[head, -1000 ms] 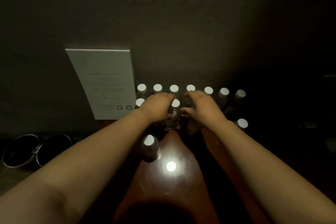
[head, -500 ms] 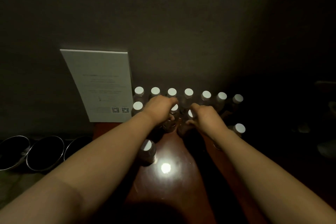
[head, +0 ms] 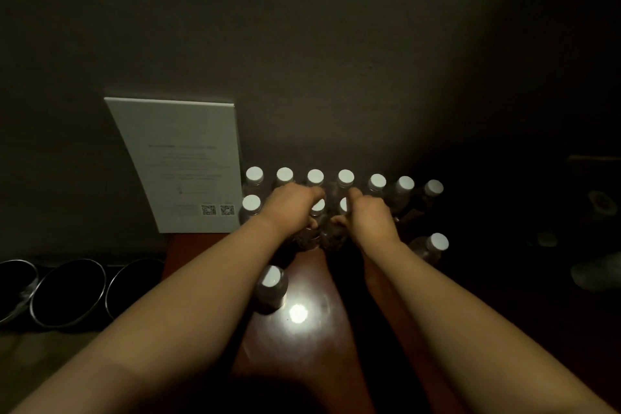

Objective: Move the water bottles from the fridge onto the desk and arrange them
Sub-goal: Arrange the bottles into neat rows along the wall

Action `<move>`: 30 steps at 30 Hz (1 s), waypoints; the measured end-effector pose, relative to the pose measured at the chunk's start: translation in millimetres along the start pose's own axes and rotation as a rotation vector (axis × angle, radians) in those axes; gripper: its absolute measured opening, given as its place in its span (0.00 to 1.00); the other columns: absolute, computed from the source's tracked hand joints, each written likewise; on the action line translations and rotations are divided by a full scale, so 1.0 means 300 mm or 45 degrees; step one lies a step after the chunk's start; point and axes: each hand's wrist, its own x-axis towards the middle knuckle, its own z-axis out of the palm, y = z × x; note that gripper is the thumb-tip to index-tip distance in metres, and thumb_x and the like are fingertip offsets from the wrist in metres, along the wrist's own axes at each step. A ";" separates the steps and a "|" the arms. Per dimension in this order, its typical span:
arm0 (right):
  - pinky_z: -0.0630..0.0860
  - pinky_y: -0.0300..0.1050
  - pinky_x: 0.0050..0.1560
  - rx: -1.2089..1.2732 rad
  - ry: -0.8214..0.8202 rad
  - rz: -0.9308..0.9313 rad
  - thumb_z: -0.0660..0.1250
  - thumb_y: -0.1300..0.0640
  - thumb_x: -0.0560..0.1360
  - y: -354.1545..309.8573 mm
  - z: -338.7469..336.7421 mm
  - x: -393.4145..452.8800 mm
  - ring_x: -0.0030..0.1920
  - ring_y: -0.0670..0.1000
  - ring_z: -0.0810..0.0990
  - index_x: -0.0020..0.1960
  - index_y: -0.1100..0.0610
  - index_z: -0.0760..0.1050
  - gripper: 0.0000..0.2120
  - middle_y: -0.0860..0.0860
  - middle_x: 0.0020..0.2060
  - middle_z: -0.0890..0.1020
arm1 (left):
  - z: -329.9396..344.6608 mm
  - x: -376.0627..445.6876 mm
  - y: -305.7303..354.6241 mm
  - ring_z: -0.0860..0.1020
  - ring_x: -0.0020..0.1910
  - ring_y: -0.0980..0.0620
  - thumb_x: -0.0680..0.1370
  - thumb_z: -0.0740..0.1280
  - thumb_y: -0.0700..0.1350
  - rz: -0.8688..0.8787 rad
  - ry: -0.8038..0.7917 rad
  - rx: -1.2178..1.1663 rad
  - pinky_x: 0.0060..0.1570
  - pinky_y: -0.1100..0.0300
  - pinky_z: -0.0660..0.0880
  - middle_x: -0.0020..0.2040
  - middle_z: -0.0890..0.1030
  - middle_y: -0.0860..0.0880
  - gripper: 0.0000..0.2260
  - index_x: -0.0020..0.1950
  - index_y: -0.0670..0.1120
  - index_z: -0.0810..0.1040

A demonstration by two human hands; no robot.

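**Both hands settle two bottles into a second row**

Since a second ago, both hands have eased slightly back toward the viewer, and the view has tilted down, showing a third dark bowl at left. The left hand curls its grip around a white-capped bottle. The right hand wraps a neighbouring bottle, the two almost touching. They sit just in front of a back row of seven bottles lined along the wall, likely so a second row forms tightly behind one bottle already starting it. Two more bottles wait apart on the reddish wooden surface: one near the left forearm, one at right. A white printed card leans on the wall. The dark bowls sit off to the left, lower down.
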 end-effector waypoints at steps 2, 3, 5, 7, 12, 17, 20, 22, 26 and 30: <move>0.75 0.50 0.45 0.024 0.023 0.010 0.72 0.49 0.73 -0.003 0.001 -0.007 0.49 0.62 0.82 0.60 0.59 0.71 0.21 0.59 0.47 0.83 | -0.007 0.000 0.004 0.80 0.52 0.44 0.71 0.74 0.45 0.011 -0.010 0.007 0.46 0.55 0.75 0.52 0.82 0.47 0.18 0.59 0.53 0.76; 0.75 0.50 0.45 0.042 0.031 0.007 0.73 0.49 0.73 -0.004 0.001 -0.011 0.49 0.63 0.82 0.60 0.59 0.71 0.21 0.59 0.47 0.83 | -0.014 0.000 0.006 0.80 0.53 0.44 0.71 0.75 0.45 0.019 -0.021 0.015 0.44 0.56 0.72 0.53 0.82 0.47 0.18 0.60 0.52 0.76; 0.77 0.51 0.45 0.066 0.027 -0.008 0.73 0.50 0.73 0.004 0.002 -0.019 0.48 0.63 0.82 0.60 0.59 0.71 0.22 0.59 0.46 0.83 | -0.026 0.000 0.014 0.79 0.53 0.44 0.72 0.75 0.47 0.026 -0.060 0.028 0.43 0.57 0.69 0.53 0.82 0.46 0.19 0.60 0.50 0.76; 0.76 0.50 0.45 0.105 -0.005 -0.011 0.74 0.50 0.72 0.022 -0.002 -0.019 0.49 0.62 0.82 0.59 0.59 0.71 0.22 0.59 0.46 0.83 | -0.033 0.000 0.029 0.79 0.54 0.43 0.73 0.74 0.47 0.035 -0.071 0.072 0.45 0.54 0.73 0.54 0.81 0.45 0.18 0.60 0.48 0.76; 0.74 0.46 0.47 0.193 -0.132 -0.059 0.75 0.53 0.72 0.064 -0.012 0.008 0.51 0.59 0.81 0.62 0.57 0.72 0.22 0.57 0.49 0.83 | -0.046 0.013 0.104 0.78 0.56 0.42 0.72 0.73 0.52 0.083 -0.002 0.192 0.51 0.51 0.73 0.57 0.78 0.45 0.20 0.62 0.48 0.75; 0.76 0.50 0.49 0.262 -0.043 -0.136 0.72 0.54 0.73 0.069 0.009 0.017 0.51 0.61 0.81 0.65 0.58 0.72 0.22 0.60 0.51 0.82 | -0.047 0.040 0.152 0.79 0.53 0.44 0.72 0.73 0.56 0.085 0.023 0.038 0.47 0.52 0.76 0.52 0.81 0.48 0.19 0.59 0.50 0.77; 0.73 0.49 0.50 0.336 -0.048 -0.109 0.74 0.52 0.72 0.082 0.012 0.006 0.53 0.60 0.79 0.61 0.59 0.72 0.22 0.59 0.53 0.79 | -0.043 0.039 0.167 0.79 0.53 0.44 0.72 0.74 0.57 0.067 -0.008 0.040 0.47 0.51 0.75 0.53 0.82 0.47 0.22 0.61 0.49 0.75; 0.73 0.46 0.52 0.392 -0.094 -0.088 0.75 0.51 0.71 0.102 -0.011 -0.007 0.56 0.57 0.80 0.62 0.58 0.73 0.24 0.57 0.55 0.81 | -0.043 0.040 0.177 0.79 0.54 0.45 0.72 0.74 0.56 0.070 -0.026 0.036 0.47 0.52 0.75 0.54 0.82 0.47 0.23 0.62 0.50 0.75; 0.75 0.47 0.58 0.276 -0.010 -0.046 0.74 0.55 0.71 0.188 -0.099 -0.042 0.58 0.56 0.79 0.62 0.57 0.77 0.20 0.56 0.57 0.81 | -0.034 0.055 0.184 0.79 0.53 0.46 0.72 0.75 0.50 0.104 -0.079 0.064 0.42 0.57 0.69 0.52 0.82 0.48 0.18 0.59 0.48 0.76; 0.78 0.52 0.52 -0.054 -0.105 -0.020 0.69 0.53 0.73 0.303 -0.188 -0.099 0.54 0.60 0.81 0.57 0.56 0.79 0.14 0.57 0.53 0.81 | -0.025 0.071 0.187 0.78 0.54 0.45 0.75 0.73 0.49 0.124 -0.050 0.088 0.43 0.59 0.65 0.52 0.82 0.47 0.14 0.59 0.47 0.77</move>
